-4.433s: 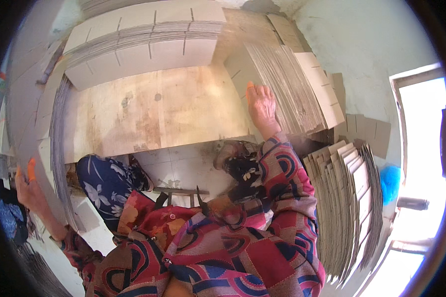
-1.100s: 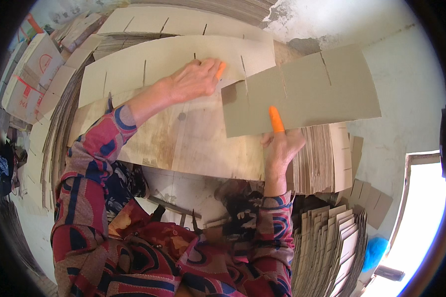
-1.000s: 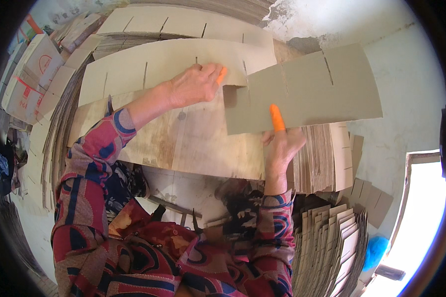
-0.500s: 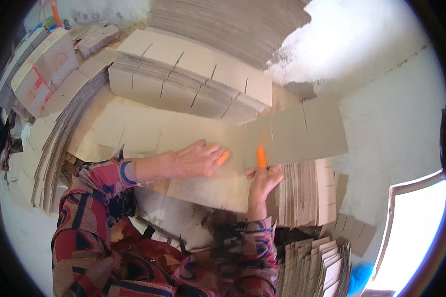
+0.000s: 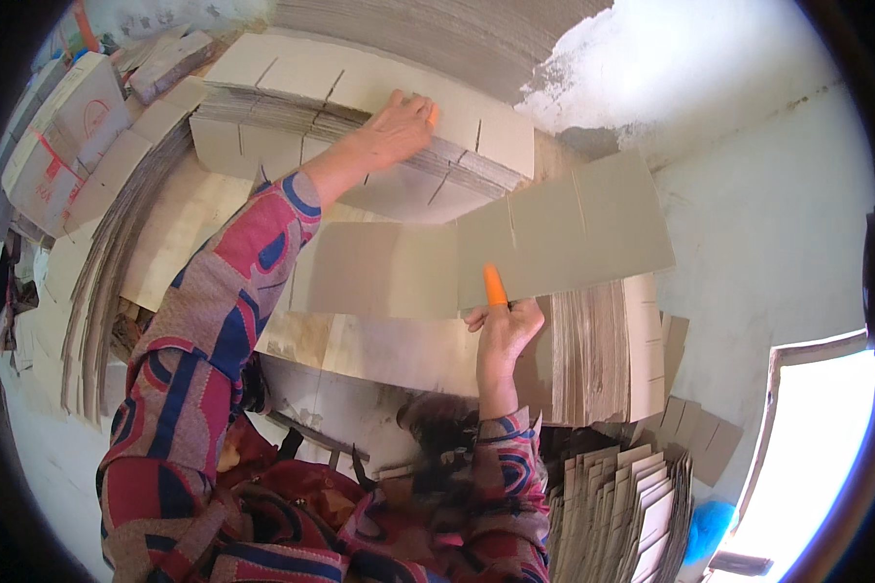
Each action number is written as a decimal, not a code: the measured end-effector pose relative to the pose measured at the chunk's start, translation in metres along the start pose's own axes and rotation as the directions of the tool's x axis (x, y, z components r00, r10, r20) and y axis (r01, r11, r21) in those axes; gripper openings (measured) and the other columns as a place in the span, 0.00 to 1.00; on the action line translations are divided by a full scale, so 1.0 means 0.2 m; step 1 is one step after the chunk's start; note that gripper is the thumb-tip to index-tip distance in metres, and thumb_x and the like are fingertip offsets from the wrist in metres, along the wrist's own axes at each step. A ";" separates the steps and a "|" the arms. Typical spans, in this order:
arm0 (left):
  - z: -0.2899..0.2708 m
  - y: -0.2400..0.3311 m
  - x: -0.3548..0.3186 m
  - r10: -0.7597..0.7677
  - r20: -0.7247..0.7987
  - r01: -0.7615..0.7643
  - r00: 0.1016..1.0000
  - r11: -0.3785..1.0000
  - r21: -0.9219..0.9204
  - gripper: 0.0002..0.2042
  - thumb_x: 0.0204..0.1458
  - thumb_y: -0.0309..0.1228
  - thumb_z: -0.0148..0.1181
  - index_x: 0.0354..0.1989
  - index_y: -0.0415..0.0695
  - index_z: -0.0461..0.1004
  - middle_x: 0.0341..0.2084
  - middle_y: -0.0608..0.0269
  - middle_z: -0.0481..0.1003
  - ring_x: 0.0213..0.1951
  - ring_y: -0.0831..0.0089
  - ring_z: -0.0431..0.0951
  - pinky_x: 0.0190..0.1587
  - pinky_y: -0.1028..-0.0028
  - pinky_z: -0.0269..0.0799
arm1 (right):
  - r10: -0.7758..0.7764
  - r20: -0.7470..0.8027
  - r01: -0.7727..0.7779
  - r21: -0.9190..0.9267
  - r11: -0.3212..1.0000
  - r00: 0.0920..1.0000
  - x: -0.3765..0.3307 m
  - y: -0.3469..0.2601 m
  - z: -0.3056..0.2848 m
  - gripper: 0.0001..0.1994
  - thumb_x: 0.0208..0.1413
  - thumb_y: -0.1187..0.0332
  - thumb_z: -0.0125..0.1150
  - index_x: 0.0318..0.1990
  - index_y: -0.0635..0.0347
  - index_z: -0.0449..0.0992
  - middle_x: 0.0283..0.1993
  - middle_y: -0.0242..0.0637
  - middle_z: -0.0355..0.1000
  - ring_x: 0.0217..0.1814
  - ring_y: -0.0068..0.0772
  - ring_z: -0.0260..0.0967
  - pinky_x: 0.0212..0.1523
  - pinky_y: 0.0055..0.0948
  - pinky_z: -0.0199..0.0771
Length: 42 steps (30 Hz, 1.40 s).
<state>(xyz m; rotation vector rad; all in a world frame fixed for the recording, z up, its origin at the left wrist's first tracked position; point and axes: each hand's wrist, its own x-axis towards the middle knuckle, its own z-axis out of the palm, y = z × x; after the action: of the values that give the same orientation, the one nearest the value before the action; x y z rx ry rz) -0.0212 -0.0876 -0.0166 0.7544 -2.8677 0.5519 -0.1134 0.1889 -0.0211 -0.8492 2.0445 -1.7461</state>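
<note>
My right hand (image 5: 508, 332) grips the lower edge of a long grey cardboard sheet (image 5: 612, 223) with narrow slots cut in it. An orange finger cover stands up against the sheet's face. Leftward, the sheet stretches over the work board, with a crease or bend near its middle. Farther back, my left hand (image 5: 395, 133) lies on the top of a stack of slotted cardboard sheets (image 5: 292, 73), its fingers bent and slightly apart, one wearing an orange cover. What is under its fingertips is partly hidden.
Another cardboard stack (image 5: 593, 355) stands right of my right hand, with several slotted pieces (image 5: 622, 510) below it. Bent sheets (image 5: 117, 262) pile up at the left beside a white carton (image 5: 63, 146). A peeling wall (image 5: 768, 175) and bright opening (image 5: 807, 457) bound the right.
My left hand has moved up and away from the board to the back stack. My right hand has shifted slightly left and up with the sheet, whose left part now shows plainly.
</note>
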 end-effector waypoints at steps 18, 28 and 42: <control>-0.06 -0.02 0.00 0.059 -0.392 -0.219 0.918 0.900 -0.378 0.14 0.40 0.21 0.57 0.39 0.41 0.72 0.37 0.65 0.68 0.38 0.65 0.67 0.38 0.72 0.73 | -0.022 0.063 0.024 -0.030 0.999 0.998 -0.01 0.06 -0.01 0.07 0.44 0.84 0.52 0.31 0.73 0.76 0.10 0.35 0.66 0.11 0.19 0.62 0.12 0.22 0.61; -0.19 0.20 -0.18 0.359 -0.321 -0.357 0.876 0.932 0.067 0.14 0.37 0.24 0.57 0.34 0.31 0.73 0.39 0.58 0.67 0.38 0.69 0.67 0.28 0.77 0.73 | 0.007 0.049 -0.001 -0.121 0.993 0.999 0.00 0.08 -0.01 0.09 0.34 0.86 0.49 0.25 0.75 0.74 0.10 0.39 0.66 0.10 0.27 0.65 0.11 0.27 0.64; -0.27 0.34 -0.35 0.473 -0.344 -0.460 0.811 0.879 0.123 0.08 0.33 0.28 0.58 0.21 0.35 0.76 0.38 0.55 0.69 0.37 0.68 0.67 0.25 0.79 0.70 | -0.202 -0.037 0.193 -0.180 0.965 0.979 0.06 -0.04 -0.08 0.15 0.40 0.88 0.55 0.38 0.67 0.75 0.22 0.40 0.74 0.19 0.24 0.71 0.18 0.24 0.69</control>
<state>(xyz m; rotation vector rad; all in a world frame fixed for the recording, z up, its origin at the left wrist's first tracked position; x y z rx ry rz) 0.0070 0.0199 -0.0039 -0.0782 -2.6738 0.7085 -0.1313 0.1930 -0.0093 -1.1049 2.2440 -1.7233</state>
